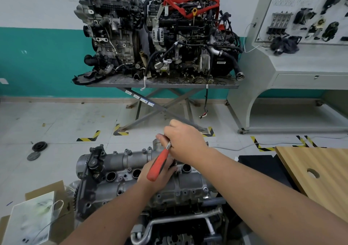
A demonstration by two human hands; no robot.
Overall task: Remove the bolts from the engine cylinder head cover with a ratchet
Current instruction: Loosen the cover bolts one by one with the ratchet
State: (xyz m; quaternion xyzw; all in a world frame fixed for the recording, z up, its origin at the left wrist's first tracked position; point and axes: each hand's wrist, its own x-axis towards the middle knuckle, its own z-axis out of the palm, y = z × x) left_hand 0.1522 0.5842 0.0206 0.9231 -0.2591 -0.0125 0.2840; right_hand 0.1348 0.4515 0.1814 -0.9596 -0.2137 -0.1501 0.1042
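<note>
Gripping the metal shank of the red-handled ratchet (159, 164) with curled fingers, the right hand (185, 139) hovers above the cylinder head cover (190, 183); the left hand (155, 177) rests on the cover beneath the handle, its finger position hidden.

The wall (37, 9) was white above a teal band. Pale floor tiles (56, 116) carried yellow-black tape corners (88, 136). A grey display console (293, 64) stood right.

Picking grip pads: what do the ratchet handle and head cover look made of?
Ratchet: red handle, matte, likely rubber or plastic grip; bright bare-metal shank where the right hand holds it. Head cover: dull grey, slightly rough, looks like cast aluminium; the alloy cannot be told.
</note>
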